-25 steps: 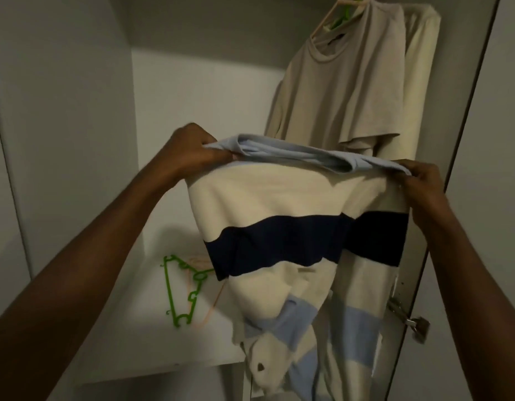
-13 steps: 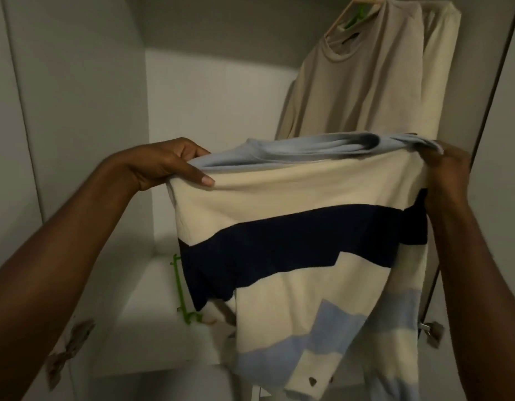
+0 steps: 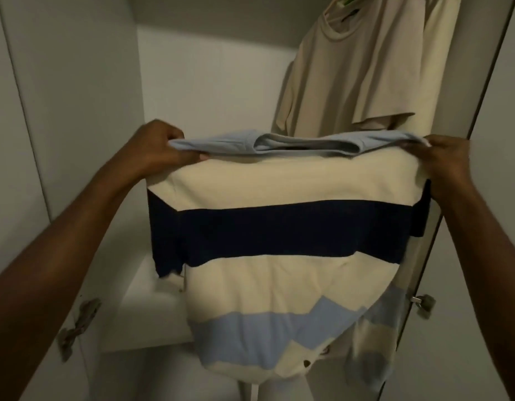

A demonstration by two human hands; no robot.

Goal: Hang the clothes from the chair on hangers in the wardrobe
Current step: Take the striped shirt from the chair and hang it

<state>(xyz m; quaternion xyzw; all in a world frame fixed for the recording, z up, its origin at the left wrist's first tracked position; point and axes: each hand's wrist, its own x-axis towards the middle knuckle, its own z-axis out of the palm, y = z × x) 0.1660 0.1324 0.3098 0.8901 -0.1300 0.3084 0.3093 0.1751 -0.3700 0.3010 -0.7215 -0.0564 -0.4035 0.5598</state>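
I hold a striped top (image 3: pixel 279 233), cream with a navy band and light blue patches, spread wide in front of the open wardrobe. My left hand (image 3: pixel 159 150) grips its light blue upper edge on the left. My right hand (image 3: pixel 445 162) grips the same edge on the right. The cloth hangs down between my arms and hides the shelf behind it. A beige T-shirt (image 3: pixel 351 70) hangs on a hanger at the upper right inside the wardrobe, with a cream garment (image 3: pixel 435 68) behind it.
A white shelf (image 3: pixel 146 314) lies low in the wardrobe, mostly covered by the top. Door hinges show at the lower left (image 3: pixel 77 325) and lower right (image 3: pixel 421 302). The wardrobe's left wall (image 3: pixel 77 111) and back wall (image 3: pixel 215 91) are bare.
I have pulled the top's upper edge wider and flatter between my hands. The view shifted, and the green hanger on the shelf is now hidden behind the cloth.
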